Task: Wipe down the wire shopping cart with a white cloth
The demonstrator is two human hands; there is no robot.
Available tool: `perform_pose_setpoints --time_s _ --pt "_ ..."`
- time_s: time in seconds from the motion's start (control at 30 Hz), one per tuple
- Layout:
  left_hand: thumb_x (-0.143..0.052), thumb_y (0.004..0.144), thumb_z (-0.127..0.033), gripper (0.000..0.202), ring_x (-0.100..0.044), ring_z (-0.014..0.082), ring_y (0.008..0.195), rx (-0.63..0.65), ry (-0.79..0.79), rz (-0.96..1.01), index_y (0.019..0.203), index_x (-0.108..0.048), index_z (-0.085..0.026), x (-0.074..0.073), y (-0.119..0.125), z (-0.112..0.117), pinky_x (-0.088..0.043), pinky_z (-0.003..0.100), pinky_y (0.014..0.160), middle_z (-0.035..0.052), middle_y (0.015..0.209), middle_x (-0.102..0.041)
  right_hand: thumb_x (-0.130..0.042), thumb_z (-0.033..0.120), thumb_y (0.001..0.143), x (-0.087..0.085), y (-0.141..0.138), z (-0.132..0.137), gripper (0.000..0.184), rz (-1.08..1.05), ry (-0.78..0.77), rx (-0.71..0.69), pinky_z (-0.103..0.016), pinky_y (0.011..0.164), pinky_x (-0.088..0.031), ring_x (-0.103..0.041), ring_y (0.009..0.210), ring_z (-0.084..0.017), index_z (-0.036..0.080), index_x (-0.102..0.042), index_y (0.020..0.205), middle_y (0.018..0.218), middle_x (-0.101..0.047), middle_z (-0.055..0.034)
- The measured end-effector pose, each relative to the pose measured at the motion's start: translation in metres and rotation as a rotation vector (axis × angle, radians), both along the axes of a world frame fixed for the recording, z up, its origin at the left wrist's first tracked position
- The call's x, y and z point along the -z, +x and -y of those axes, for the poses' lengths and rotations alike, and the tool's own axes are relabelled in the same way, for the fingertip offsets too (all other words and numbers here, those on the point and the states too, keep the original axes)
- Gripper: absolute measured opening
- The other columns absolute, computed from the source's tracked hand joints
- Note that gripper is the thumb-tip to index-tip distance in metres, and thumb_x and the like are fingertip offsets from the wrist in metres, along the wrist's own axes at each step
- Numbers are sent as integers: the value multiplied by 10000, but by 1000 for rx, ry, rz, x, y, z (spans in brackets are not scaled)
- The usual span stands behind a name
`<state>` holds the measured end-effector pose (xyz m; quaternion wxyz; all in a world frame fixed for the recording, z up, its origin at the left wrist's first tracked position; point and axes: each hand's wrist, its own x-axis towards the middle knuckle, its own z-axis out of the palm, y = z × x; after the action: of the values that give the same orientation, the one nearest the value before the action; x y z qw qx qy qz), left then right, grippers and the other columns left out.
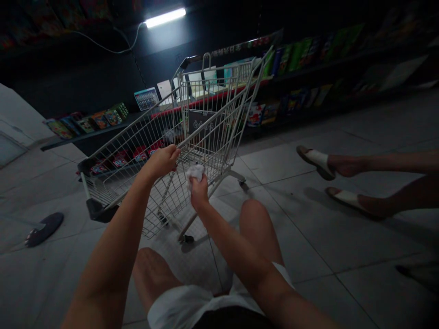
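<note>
A metal wire shopping cart (pixel 212 119) stands before me, its basket reaching to the left and its handle end at the back right. My left hand (pixel 163 161) is closed around the top rail of the basket's near side. Lower and to the right, my right hand (pixel 199 193) grips a crumpled white cloth (pixel 195 172) against or close to the wire side; actual contact is hard to tell. The cloth covers part of my right fingertips. Black bumpers (pixel 97 209) cap the basket's front corners.
Dark shelves with boxed goods (pixel 103 119) and books (pixel 197 85) run behind the cart under a lit tube lamp (pixel 165 18). Another person's feet in sandals (pixel 318 157) are at the right. A round dark base (pixel 46 229) sits on the tiled floor (pixel 291 256) at left.
</note>
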<state>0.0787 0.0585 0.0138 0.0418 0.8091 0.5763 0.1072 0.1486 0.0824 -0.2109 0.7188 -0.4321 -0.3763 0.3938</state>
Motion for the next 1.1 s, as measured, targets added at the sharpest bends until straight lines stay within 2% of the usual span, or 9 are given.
perform_pose_setpoints --time_s 0.17,0.27,0.37,0.57,0.67,0.77,0.93,1.0,1.1 --pt "-331 949 -389 284 -627 178 697 12 -9 1 778 -496 -234 -1 -14 5 -429 302 682 36 711 -653 -492 181 835 -96 54 -34 429 484 342 348 -461 1046 -447 -488 1192 -237 198 -501 1264 1230 -466 -121" --pt "-325 945 -404 286 -635 169 668 23 -37 37 794 -497 -232 -1 -24 8 -447 294 662 27 702 -658 -482 166 864 -111 68 -40 530 698 514 399 -511 1099 -393 -423 1285 -266 264 -430 1382 1347 -405 -108" --pt "-324 940 -415 280 -650 164 660 19 -68 72 786 -475 -236 0 -34 12 -458 285 649 21 683 -658 -521 211 864 -69 59 -27 557 850 539 344 -509 1113 -374 -405 1293 -284 278 -432 1409 1397 -391 -103" --pt "-323 927 -449 278 -663 168 671 23 -80 56 787 -446 -244 1 -57 18 -477 292 654 32 735 -682 -522 47 737 69 33 29 568 976 292 14 -491 1083 -403 -450 1242 -281 196 -592 1281 1313 -493 -139" --pt "-315 925 -461 290 -663 165 658 35 -87 69 788 -448 -243 1 -66 21 -486 290 657 29 717 -675 -513 12 675 86 41 42 590 991 298 -73 -465 1026 -460 -502 1174 -262 216 -639 1214 1241 -554 -111" --pt "-316 920 -488 309 -670 167 664 48 -116 91 782 -445 -243 0 -73 26 -498 291 667 23 717 -674 -508 48 695 47 76 25 607 940 361 74 -484 1065 -439 -485 1207 -265 250 -599 1259 1276 -522 -91" --pt "-338 910 -536 330 -679 174 660 10 -159 160 781 -442 -250 0 -82 35 -505 282 636 12 708 -680 -481 117 805 -66 139 -55 567 684 524 550 -566 1107 -362 -415 1277 -287 211 -464 1364 1313 -390 -125" --pt "-341 913 -539 334 -680 174 655 13 -172 169 780 -440 -249 0 -86 37 -507 284 636 17 715 -688 -469 120 828 -95 136 -76 510 608 499 602 -596 1090 -365 -425 1243 -287 205 -473 1331 1258 -388 -123" --pt "-339 919 -543 344 -676 171 647 33 -161 159 783 -450 -247 0 -88 39 -502 286 637 17 707 -685 -468 110 840 -106 95 -65 488 582 434 605 -602 1066 -390 -421 1226 -296 198 -465 1320 1223 -376 -135"
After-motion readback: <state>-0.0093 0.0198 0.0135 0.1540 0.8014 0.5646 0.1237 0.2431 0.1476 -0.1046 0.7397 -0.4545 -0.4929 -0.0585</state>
